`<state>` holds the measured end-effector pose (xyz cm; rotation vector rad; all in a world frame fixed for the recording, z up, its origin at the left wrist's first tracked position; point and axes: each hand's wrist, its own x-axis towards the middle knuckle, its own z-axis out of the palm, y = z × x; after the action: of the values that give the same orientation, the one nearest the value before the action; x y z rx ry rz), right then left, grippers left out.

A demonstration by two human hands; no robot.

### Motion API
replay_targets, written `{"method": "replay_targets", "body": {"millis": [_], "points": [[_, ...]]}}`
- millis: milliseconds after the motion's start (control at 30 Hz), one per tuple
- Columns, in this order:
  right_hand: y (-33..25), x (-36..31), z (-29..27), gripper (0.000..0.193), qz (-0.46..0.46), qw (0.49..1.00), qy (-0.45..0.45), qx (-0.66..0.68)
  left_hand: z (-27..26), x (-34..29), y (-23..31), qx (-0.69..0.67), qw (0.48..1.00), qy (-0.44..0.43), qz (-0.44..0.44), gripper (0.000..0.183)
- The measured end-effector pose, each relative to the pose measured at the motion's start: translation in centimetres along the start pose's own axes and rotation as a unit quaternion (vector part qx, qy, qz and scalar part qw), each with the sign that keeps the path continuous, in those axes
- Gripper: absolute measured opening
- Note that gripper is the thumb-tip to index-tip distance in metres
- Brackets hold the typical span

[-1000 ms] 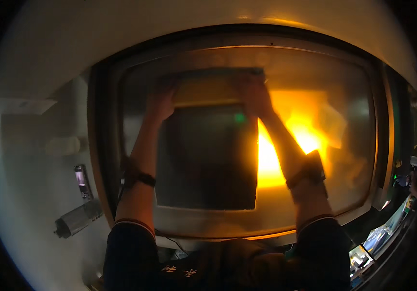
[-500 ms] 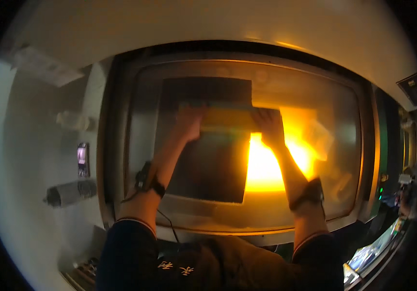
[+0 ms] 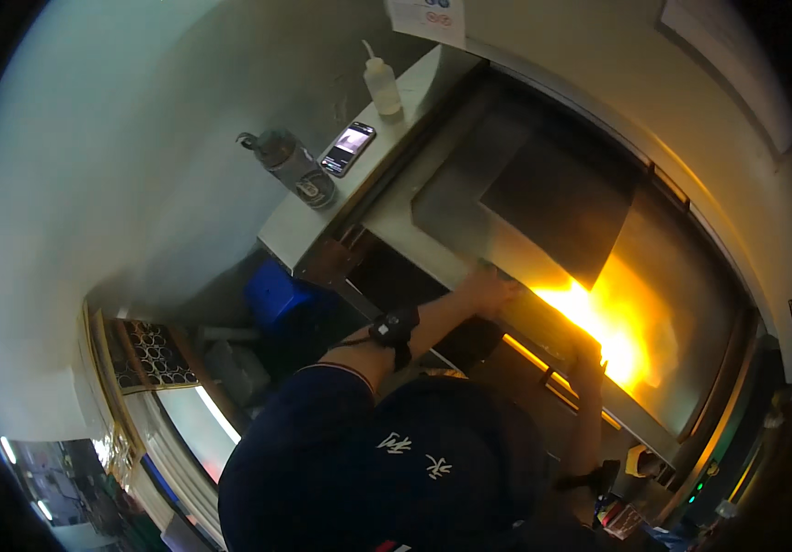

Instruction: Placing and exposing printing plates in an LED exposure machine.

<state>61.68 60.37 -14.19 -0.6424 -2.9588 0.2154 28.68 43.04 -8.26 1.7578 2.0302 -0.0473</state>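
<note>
A broad lit glass table (image 3: 469, 179) lies in front of me, with a dark rectangular sheet (image 3: 566, 198) on its glass. Bright yellow-orange light glows beside the sheet's near corner. At the table's near edge, a flat brownish panel (image 3: 543, 324) spans between my hands. My left hand (image 3: 490, 291) is closed on its left end. The other end is in my right hand (image 3: 586, 357), which is dim against the glare, with its fingers partly hidden. Dark bands sit on both my wrists.
On the pale ledge (image 3: 299, 235) left of the table stand a grey drink bottle (image 3: 296, 168), a phone (image 3: 348, 149) with a lit screen and a clear squeeze bottle (image 3: 383, 87). Below it is a blue bin (image 3: 276, 293). Green lights (image 3: 701, 488) show at the right.
My view has swung left, so the ledge and bin show more. My hands have come from over the dark sheet to the table's near edge, with the panel between them.
</note>
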Motion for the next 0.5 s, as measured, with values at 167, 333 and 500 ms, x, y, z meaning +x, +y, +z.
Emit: {"method": "replay_targets", "body": {"millis": [167, 333, 500], "points": [[-5.4, -0.7, -3.1, 0.057, 0.036, 0.994, 0.04, -0.091, 2.2, -6.1, 2.5, 0.019, 0.998, 0.062, -0.027, 0.083], [-9.5, -3.0, -1.6, 0.03, 0.006, 0.997, -0.034, -0.066, 13.4, -6.3, -1.5, -0.167, 0.978, -0.125, 0.009, 0.087], [-9.0, -4.5, 4.3, 0.026, 0.071, 0.981, -0.157, 0.088, 13.6, -6.0, -3.5, -0.179, 0.954, -0.236, 0.043, 0.084]]}}
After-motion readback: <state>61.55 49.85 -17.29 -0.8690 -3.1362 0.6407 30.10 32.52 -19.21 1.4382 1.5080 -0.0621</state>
